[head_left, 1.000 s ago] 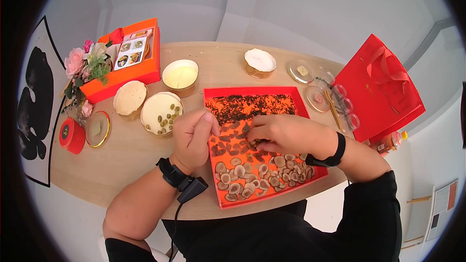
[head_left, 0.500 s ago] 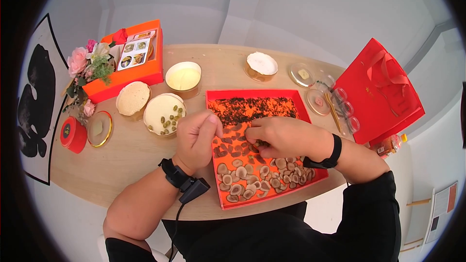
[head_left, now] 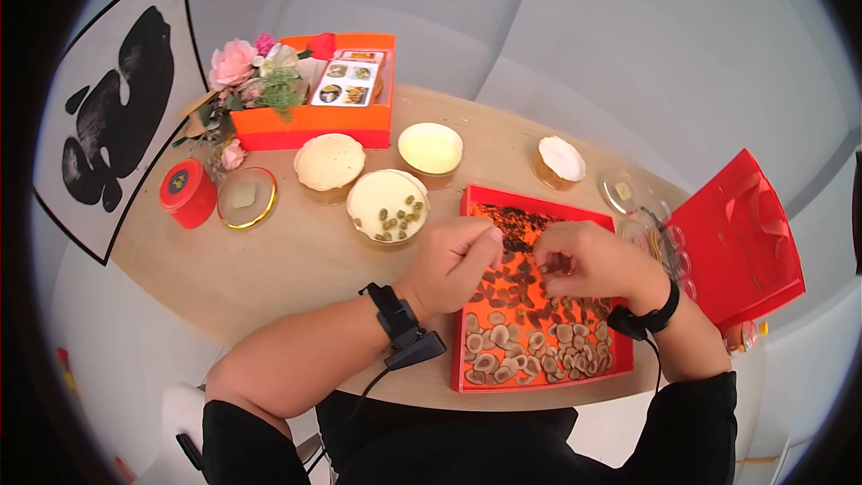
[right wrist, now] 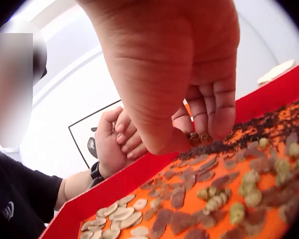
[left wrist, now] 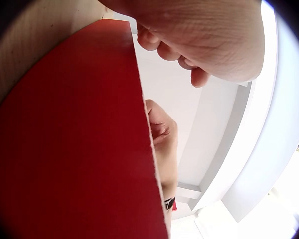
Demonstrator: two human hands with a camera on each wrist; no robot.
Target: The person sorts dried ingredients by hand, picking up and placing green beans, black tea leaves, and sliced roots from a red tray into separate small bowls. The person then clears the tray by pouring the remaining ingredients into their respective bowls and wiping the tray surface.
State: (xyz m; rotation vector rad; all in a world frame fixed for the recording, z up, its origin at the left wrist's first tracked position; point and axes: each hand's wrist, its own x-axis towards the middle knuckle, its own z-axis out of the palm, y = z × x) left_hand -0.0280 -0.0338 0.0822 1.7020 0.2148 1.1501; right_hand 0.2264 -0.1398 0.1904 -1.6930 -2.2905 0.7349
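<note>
Over the middle of a red shallow tray (head_left: 456,350), the right hand (head_left: 588,260) pinches small brown pieces (right wrist: 199,139) between thumb and fingers. Beside the tray's left wall, the left hand (head_left: 453,265) is curled with its thumb on top, and nothing shows in it. The tray's orange floor bears dark shreds (head_left: 516,226) at the back, brown flat pieces (head_left: 512,280) in the middle and pale round slices (head_left: 485,363) in front. Yellow-green coiled pieces (right wrist: 251,189) lie among the brown ones in the right wrist view.
Left of the tray stand a bowl with green pieces (head_left: 377,200), a cream-coloured bowl (head_left: 329,162) and a yellow bowl (head_left: 431,148). Behind is a white bowl (head_left: 562,160). A red bag (head_left: 741,242) stands right, an orange box (head_left: 314,124) with flowers back left.
The head view has swung, so the tray and bowls appear farther right. The right hand's fingers have lifted off the pieces in the tray. The left hand stays curled near the tray's left wall.
</note>
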